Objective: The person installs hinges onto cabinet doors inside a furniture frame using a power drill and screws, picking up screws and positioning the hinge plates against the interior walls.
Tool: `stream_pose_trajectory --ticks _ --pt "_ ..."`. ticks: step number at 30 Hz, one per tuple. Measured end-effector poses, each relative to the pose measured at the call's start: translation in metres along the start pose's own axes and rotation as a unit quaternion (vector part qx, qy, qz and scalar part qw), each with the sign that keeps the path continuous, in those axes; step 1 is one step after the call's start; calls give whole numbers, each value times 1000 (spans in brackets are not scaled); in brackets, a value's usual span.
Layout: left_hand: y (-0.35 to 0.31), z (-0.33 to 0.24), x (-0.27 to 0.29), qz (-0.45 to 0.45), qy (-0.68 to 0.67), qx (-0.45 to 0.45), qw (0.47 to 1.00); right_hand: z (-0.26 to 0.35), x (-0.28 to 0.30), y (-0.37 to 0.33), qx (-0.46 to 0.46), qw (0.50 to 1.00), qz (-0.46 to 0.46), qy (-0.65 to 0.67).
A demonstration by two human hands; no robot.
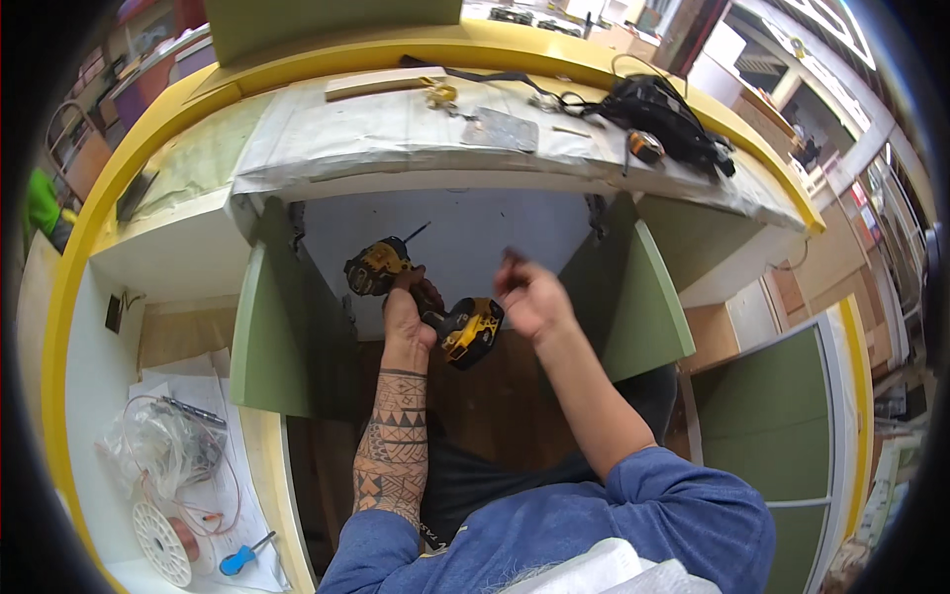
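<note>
My left hand (402, 315) is wrapped round the grip of a yellow and black cordless drill (377, 266). The drill's thin bit points up and to the right, inside the cabinet, and its battery end hangs toward my right hand (535, 301). The fingers of that hand are curled together, a little blurred, just right of the battery; whatever they may hold is too small to make out. Two green cabinet doors, the left one (259, 337) and the right one (648, 287), stand swung out on either side of my arms. Behind the drill lies the cabinet's pale inner panel (465, 223).
On the covered countertop (327, 124) lie a wooden strip (384, 83), a clear plastic bag (502, 130), a black tool pouch (653, 104) and an orange-black tool (645, 148). The left shelf holds a plastic bag of parts (163, 445), a wire spool (161, 544) and a blue screwdriver (237, 561).
</note>
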State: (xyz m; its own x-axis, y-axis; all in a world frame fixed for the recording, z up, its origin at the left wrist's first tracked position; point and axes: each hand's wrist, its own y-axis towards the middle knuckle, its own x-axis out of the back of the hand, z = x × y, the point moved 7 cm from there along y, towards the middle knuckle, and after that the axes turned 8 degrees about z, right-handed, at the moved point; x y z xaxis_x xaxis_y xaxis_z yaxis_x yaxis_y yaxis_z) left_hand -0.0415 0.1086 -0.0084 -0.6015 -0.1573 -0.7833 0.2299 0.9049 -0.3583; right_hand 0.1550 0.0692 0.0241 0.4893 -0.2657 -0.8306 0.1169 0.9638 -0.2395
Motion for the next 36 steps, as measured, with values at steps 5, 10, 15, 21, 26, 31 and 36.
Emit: stream_pose_trajectory --ticks 5,10,15,21,26,31,36 --pt "-9 3 -4 20 122 13 992 -40 85 -26 -99 994 -39 -38" --pt "-20 10 -8 73 241 -44 967 2 78 -40 9 982 -54 -180" --pt "-41 9 -21 102 289 -21 951 12 84 -35 21 987 -6 -161" --pt "-48 18 -40 161 254 -2 954 22 105 -27 23 989 -26 -144" --pt "-24 24 -11 189 241 -28 952 -7 121 -16 1 989 -49 -141" --pt "-34 16 -16 181 240 3 954 10 96 -26 55 990 13 -129" --pt "-35 17 -17 171 216 16 961 33 76 -18 74 987 53 -130"
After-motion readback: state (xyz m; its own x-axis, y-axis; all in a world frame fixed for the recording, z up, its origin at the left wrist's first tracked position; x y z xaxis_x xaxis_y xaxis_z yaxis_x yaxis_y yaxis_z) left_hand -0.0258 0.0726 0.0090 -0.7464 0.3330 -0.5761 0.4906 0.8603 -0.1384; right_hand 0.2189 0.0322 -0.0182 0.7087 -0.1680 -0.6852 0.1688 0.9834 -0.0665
